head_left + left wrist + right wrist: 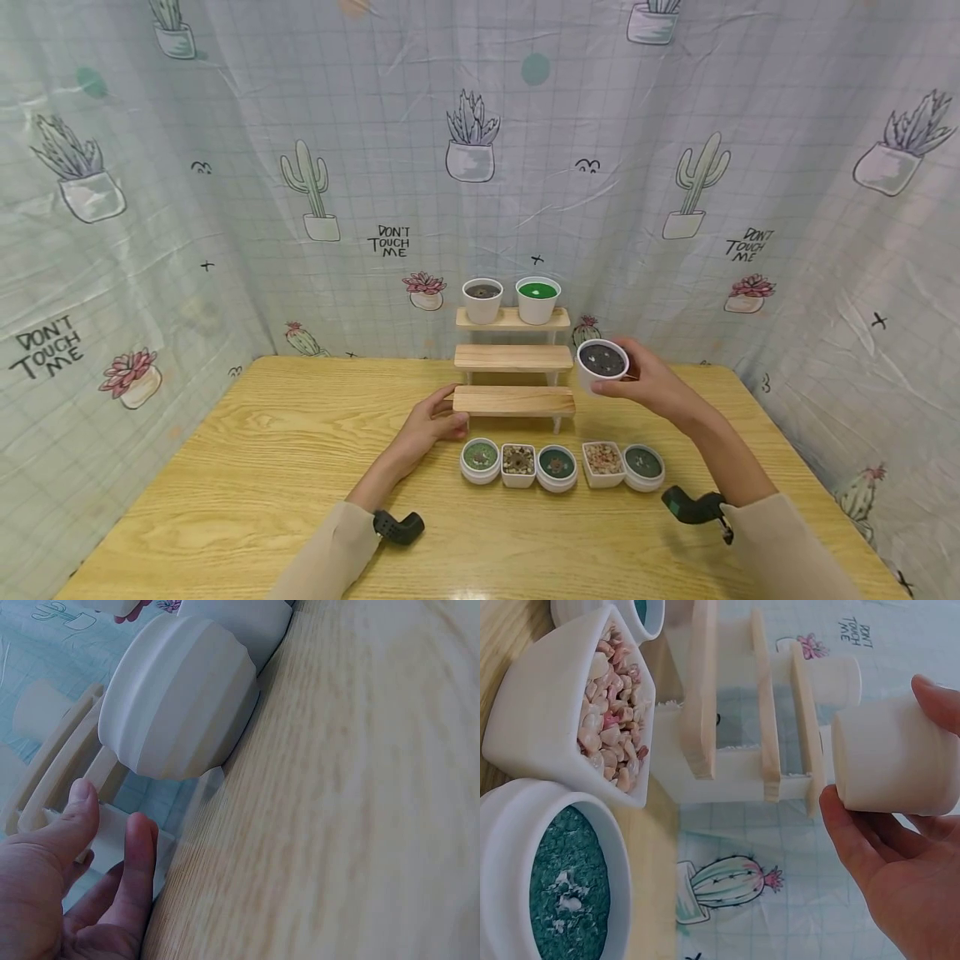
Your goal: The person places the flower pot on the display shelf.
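Observation:
My right hand (648, 379) holds a round white pot (892, 757) of dark soil with small pale bits, raised beside the right end of a three-tier wooden plant stand (513, 401). In the right wrist view, thumb and fingers grip the pot's sides. My left hand (429, 425) grips the left end of the stand's lowest step, fingers curled about it; the left wrist view shows the thumb by the step's edge. On the top step stand a white pot with grey-brown filling (482, 307) and a white pot with a bright green top (537, 307).
Before the stand sit several small white pots: round green-filled (481, 467), square with pebbles (518, 471), round dark green (557, 475), square with pinkish stones (555, 712), and another round dark green one (570, 892). A cactus-print curtain (390, 167) surrounds the wooden table (247, 467).

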Motion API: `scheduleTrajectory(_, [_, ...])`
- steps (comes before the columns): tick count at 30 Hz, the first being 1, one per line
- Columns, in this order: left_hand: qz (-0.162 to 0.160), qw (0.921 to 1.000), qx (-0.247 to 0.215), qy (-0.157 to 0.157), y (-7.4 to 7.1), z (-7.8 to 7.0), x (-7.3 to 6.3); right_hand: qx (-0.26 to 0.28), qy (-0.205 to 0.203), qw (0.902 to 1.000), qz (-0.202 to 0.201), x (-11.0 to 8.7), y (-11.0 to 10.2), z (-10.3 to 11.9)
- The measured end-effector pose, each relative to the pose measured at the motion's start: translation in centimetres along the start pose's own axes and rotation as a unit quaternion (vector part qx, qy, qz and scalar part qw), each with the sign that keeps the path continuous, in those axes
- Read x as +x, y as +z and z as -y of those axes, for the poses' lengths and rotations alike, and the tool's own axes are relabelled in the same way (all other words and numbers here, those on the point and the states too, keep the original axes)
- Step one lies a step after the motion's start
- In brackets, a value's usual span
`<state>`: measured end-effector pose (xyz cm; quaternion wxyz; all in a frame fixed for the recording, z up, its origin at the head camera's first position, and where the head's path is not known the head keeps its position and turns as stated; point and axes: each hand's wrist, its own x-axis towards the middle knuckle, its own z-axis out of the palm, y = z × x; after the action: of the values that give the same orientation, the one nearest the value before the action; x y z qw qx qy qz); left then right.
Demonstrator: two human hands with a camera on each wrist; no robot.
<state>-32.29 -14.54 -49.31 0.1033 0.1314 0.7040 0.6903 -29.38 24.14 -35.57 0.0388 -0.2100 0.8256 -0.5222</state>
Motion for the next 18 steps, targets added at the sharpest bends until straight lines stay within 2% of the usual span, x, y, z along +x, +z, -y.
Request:
scheduleTrajectory(10, [0.003, 1.0, 0.001, 0.0, 0.0, -0.1, 0.0, -0.016, 0.005, 0.9999, 0.002, 0.7, 0.4, 0.2])
scheduleTrajectory(18, [-0.003, 1.0, 0.003, 0.004, 0.1, -0.1, 0.0, -0.009, -0.002, 0.9999, 0.011, 1.1, 0.7, 0.1])
